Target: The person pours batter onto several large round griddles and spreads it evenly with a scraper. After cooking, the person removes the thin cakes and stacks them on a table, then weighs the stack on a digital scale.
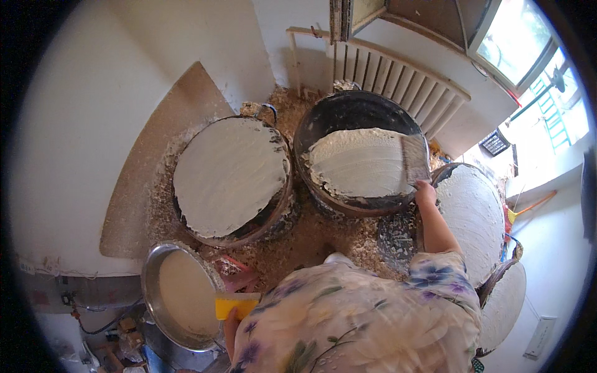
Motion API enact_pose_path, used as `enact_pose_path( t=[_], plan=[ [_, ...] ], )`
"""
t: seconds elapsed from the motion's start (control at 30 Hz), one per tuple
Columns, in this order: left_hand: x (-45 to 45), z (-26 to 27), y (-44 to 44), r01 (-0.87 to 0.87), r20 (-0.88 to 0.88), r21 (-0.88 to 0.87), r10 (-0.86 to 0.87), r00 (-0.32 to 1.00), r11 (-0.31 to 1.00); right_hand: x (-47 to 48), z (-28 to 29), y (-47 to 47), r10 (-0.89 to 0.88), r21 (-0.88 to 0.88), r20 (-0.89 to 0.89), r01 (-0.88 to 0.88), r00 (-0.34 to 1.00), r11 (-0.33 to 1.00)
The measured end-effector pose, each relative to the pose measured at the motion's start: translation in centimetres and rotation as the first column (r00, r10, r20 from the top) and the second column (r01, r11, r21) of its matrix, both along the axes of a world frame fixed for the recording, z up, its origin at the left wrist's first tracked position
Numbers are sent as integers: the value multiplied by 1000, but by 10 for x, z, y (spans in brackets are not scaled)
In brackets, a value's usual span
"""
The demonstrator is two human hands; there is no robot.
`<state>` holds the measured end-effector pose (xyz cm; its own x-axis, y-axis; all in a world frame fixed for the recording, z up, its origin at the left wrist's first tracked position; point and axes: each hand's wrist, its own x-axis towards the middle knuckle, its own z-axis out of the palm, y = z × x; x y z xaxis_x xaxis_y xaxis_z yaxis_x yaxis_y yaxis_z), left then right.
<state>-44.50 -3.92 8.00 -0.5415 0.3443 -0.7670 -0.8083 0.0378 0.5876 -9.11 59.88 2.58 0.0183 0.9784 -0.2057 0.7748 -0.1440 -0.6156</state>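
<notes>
With my right hand [425, 192] I grip a wide flat scraper [415, 160], whose blade lies at the right side of a pale batter layer [359, 163] on a round dark griddle [359, 105]. Curved streaks mark this layer, and dark surface shows above it. In my left hand [231, 317], low at the left, is a yellow scoop or container [230, 307], partly hidden by my patterned top. Beside it stands a metal basin [151, 298] of creamy batter [183, 293]. A second griddle [275, 214] at the left is nearly covered by a pale layer [231, 177].
Two more round griddles with pale layers [471, 219] [503, 307] stand at the right. A radiator [396, 74] is on the wall behind, near an open window [513, 42]. A brown board [158, 154] leans at the left wall. Cables and clutter lie at lower left.
</notes>
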Motion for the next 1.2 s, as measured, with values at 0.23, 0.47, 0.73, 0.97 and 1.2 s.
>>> enact_pose_path(
  t=[0.23, 0.47, 0.73, 0.97, 1.2],
  plan=[
    [-5, 31, 73, 96, -95, 92, -88, 992, 991, -118, -9, -33, 43, -267, -646, -279, 762, 923],
    [-19, 64, 163, 184, -232, 56, -167, 958, 981, -177, 25, -35, 660, 12, 425, -733, 620, 680],
    [2, 27, 66, 75, -90, 104, -66, 994, 992, 2, -5, 43, 72, 79, 352, -107, 933, 991],
    [-12, 39, 123, 167, -137, 110, -152, 979, 980, -149, -4, 8, -21, -315, -767, -349, 641, 883],
    [-42, 55, 189, 171, -290, 24, -157, 944, 985, -217, 9, 15, 695, -120, 383, -714, 608, 690]
  ],
)
